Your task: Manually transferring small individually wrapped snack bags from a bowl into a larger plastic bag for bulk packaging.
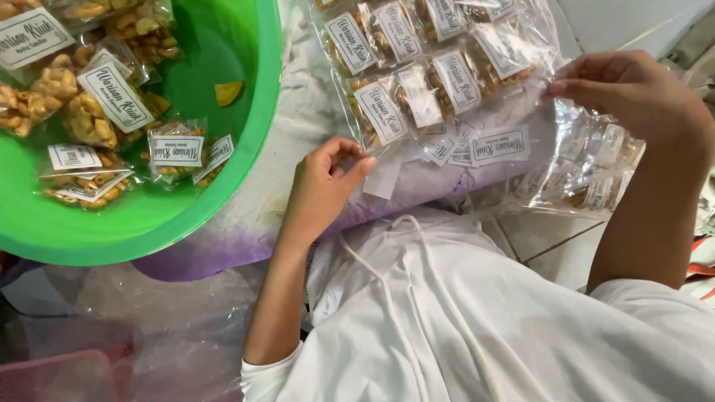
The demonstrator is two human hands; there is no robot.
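My left hand (324, 182) pinches the near edge of a large clear plastic bag (521, 112) between thumb and fingertips. My right hand (633, 89) grips the same bag's edge further right with its fingertips. The bag lies across a white and purple cloth (298, 126) and holds several small clear packets of golden fried snacks (417, 89), each with a white label. Loose white labels (495, 145) show through the film near its lower part. My white hooded top (484, 320) fills the bottom of the view.
A big green plastic basin (246, 149) at the left holds several more labelled snack packets (112, 97). Further packets in clear film (596, 186) lie under my right forearm. Crumpled clear plastic (171, 327) lies at the lower left, and tiled floor (551, 238) shows at the right.
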